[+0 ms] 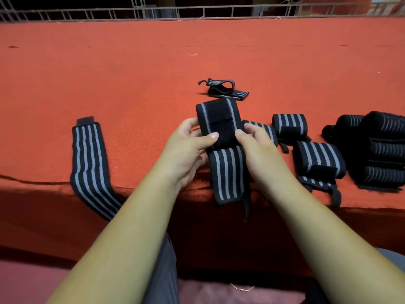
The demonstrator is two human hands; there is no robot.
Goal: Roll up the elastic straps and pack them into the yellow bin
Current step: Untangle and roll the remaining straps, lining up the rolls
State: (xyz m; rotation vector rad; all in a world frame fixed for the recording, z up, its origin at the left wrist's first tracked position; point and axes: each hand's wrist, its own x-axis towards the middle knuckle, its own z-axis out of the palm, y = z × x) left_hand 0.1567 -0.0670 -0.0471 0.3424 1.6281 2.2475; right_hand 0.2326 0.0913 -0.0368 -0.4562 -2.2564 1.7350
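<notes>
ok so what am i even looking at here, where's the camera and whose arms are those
There is no machine here. The single picture comes from a camera worn on a person's head, looking down at their own bare arms. The left hand and right hand both grip one black strap with grey stripes, with its top end folded over. Below is an orange cloth surface. A flat strap lies at the left, a loose strap behind, and rolled straps sit at the right. No yellow bin is in view.

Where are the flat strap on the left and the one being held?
Flat black-and-grey striped elastic strap [89,159]: head view, mid-length.
Held black-and-grey striped elastic strap [219,121]: head view, black fastening patch.
</notes>
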